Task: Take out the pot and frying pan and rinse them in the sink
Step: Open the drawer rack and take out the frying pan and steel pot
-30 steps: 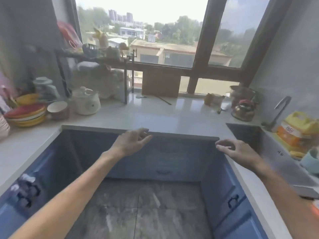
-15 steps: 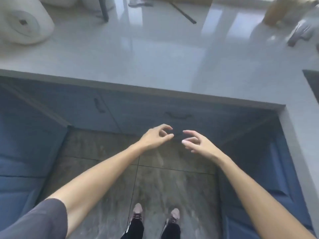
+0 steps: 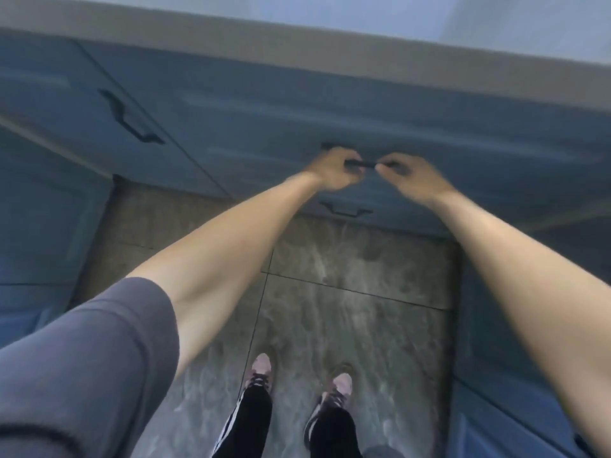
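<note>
Both my hands meet on one dark drawer handle (image 3: 360, 164), its long axis running left-right across me: my left hand (image 3: 334, 171) curls round it, my right hand (image 3: 408, 175) pinches its right end. Neither is nearer. The pot and frying pan are out of sight, presumably behind this blue front (image 3: 264, 127). I count three handles, two hands, no pots.

A grey marbled tile floor (image 3: 363, 292) carries two pink shoes (image 3: 261, 371).
</note>
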Available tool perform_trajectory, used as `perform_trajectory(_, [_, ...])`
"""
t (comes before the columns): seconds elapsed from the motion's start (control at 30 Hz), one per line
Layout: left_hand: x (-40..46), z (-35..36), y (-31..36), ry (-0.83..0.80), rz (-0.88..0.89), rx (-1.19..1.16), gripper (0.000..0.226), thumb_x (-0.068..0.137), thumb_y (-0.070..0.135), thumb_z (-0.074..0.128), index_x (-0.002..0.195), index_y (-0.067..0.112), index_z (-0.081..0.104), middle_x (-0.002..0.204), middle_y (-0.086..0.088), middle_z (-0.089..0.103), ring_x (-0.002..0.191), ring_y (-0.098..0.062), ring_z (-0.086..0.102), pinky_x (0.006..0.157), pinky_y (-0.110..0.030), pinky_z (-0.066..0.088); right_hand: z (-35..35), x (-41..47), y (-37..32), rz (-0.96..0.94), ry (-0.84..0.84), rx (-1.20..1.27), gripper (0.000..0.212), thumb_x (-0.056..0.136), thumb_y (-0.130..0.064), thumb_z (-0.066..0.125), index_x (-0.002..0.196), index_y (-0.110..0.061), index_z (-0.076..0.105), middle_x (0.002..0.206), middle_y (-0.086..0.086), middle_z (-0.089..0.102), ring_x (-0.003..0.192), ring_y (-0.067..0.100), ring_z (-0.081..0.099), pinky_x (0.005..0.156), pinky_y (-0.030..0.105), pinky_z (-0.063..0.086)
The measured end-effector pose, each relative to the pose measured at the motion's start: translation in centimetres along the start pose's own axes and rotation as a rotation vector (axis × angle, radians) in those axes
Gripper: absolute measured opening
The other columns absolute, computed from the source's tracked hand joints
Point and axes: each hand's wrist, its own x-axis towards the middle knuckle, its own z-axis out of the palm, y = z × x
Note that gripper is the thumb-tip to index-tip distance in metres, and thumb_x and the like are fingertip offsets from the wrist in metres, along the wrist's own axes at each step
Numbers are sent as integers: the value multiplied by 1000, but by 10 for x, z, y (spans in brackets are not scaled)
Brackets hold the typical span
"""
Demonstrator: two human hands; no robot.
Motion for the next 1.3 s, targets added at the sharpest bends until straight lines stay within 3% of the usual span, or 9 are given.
perform_trajectory(0.13, [-8,6,-7,120,37,1,15,88,33,59,98,23,65,87,-1,70,89,-16,66,78,-27,47,21,6,7,11,161,108,17,88,-23,59,101,-14,65,96,-1,64,90,11,55,74,19,34])
perform_trajectory(0.33, [-30,12,-2,101,11,-40,25,95,25,48,112,17,65,93,-5,74,95,-18,67,83,-29,47,34,-10,8,104,205,160,4,86,-32,57,83,-35,57,91,-10,63,94,14,60,85,34,46])
perform_trajectory(0.53, [-74,33,-9,75,-53,-212,25,97,25,44,110,17,65,81,-1,67,73,-13,58,78,-34,50,48,-57,-2,207,141,137,9,85,-41,54,76,-43,55,94,-13,65,97,16,61,86,38,48])
perform_trajectory(0.67, [-119,57,-16,104,-51,-457,24,96,10,47,109,10,68,99,-10,70,82,-11,59,80,-27,46,67,-101,-1,232,105,169,10,84,-44,55,76,-49,56,91,-16,66,94,11,62,83,37,48])
perform_trajectory(0.73, [-141,65,-21,123,-29,-502,22,93,7,52,106,7,69,104,-6,70,87,-2,59,83,-13,43,77,-122,1,248,104,196,10,83,-43,57,75,-50,57,90,-15,68,93,11,63,86,38,48])
perform_trajectory(0.8, [-159,71,-26,117,-11,-495,19,91,6,57,103,6,71,102,-2,70,81,12,59,80,-3,41,88,-142,2,263,104,225,9,82,-43,58,76,-49,57,91,-13,69,92,10,63,89,39,49])
perform_trajectory(1.03, [-208,90,-40,42,-20,-372,17,89,8,59,101,9,71,100,-2,70,70,22,54,72,3,37,119,-202,8,219,103,246,8,83,-41,59,77,-46,57,92,-12,68,93,12,63,89,43,49])
perform_trajectory(1.1, [-219,96,-38,46,-11,-351,19,89,6,58,104,4,70,98,1,66,69,22,53,70,3,37,127,-214,11,199,112,271,1,77,-48,56,77,-48,58,87,-13,68,91,13,64,88,43,49])
perform_trajectory(1.3, [-253,126,-45,41,-79,-361,23,92,1,51,109,-4,65,82,4,59,56,17,53,55,-6,43,147,-245,22,223,79,264,22,61,-68,47,77,-57,58,88,-14,67,95,18,62,92,46,47])
